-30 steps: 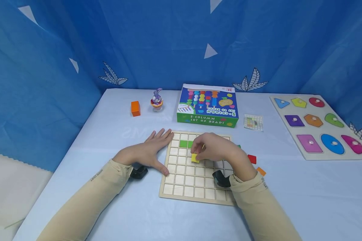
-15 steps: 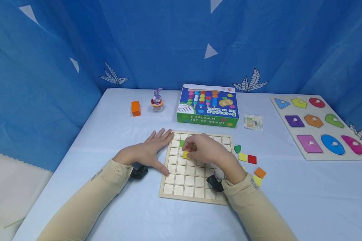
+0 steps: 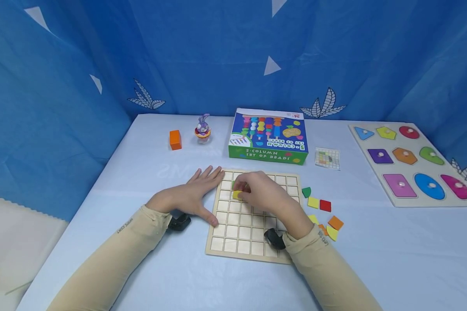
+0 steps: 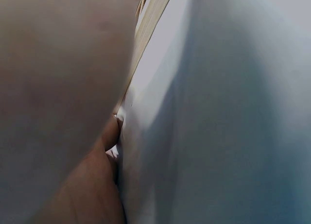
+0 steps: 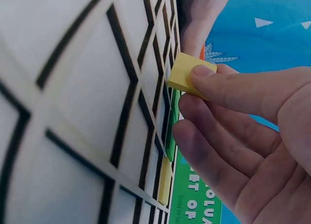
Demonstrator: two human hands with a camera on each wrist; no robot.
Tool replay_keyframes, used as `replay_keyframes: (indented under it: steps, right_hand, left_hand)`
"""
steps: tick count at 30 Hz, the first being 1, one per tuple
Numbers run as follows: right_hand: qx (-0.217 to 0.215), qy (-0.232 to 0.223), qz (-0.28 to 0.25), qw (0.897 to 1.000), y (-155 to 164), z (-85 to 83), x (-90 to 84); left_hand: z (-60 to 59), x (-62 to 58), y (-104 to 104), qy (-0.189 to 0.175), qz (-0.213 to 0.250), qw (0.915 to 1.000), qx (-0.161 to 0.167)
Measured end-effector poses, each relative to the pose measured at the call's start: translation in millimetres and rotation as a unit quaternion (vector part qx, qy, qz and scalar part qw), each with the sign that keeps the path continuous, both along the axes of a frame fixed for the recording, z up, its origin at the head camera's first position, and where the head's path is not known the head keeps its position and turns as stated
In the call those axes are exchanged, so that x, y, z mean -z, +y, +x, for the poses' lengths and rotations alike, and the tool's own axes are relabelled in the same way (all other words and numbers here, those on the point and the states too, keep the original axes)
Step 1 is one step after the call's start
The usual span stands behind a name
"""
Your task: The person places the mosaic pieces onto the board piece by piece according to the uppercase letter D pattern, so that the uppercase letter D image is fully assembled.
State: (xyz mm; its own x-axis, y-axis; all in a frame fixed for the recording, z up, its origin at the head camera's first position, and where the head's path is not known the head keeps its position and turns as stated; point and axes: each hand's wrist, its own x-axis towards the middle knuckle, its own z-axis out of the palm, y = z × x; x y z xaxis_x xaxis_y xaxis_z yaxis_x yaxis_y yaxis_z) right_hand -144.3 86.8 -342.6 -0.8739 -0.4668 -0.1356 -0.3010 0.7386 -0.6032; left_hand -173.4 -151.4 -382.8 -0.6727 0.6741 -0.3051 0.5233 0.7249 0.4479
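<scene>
The right hand (image 3: 262, 192) is over the far left part of the wooden grid board (image 3: 253, 235), fingertips pinching a yellow square tile (image 3: 237, 195). From the right wrist view the tile (image 5: 189, 74) sits tilted, one edge down at the board's (image 5: 73, 112) grid, the other edge lifted under the fingertips (image 5: 209, 76). Just behind it on the board, a green tile (image 5: 170, 136) lies flat in a cell, and another yellow tile (image 5: 164, 180) lies flat further along.

The left hand (image 3: 190, 196) lies flat on the table (image 3: 140, 172), fingers straight and close together, thumb spread out, resting against the left edge of the board. The left wrist view shows only blurred skin, the table (image 4: 218, 112) and a sliver of the board's edge (image 4: 150, 25).

Loose tiles lie on the table off the right edge of the board: a green piece (image 3: 306, 191), a yellow square (image 3: 313, 202), a red square (image 3: 325, 205), an orange square (image 3: 335, 222), more yellow beside it.

At the far edge of the table stands a bead set box (image 3: 267, 136), with a small purple bunny figure (image 3: 203, 128) and an orange block (image 3: 174, 140) to its left, and a pattern card (image 3: 327, 158) to its right. A shape puzzle board (image 3: 412, 162) fills the far right corner.
</scene>
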Motion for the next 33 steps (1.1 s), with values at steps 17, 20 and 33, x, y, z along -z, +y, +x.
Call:
replay_keyframes:
  steps: [17, 20, 33]
  right_hand:
    - [0.0, 0.015, 0.007, 1.0, -5.3, 2.3, 4.2]
    - [0.002, 0.016, 0.011, 1.0, -7.2, 2.5, 5.0]
    - [-0.003, 0.017, 0.053, 0.998, -7.4, 3.7, 5.7]
  left_hand:
    - [1.0, -0.3, 0.7, 0.0, 0.0, 1.0, -0.003]
    - [0.7, -0.4, 0.7, 0.0, 0.0, 1.0, -0.003]
    - [0.2, -1.4, 1.3, -0.003, -0.005, 1.0, -0.003]
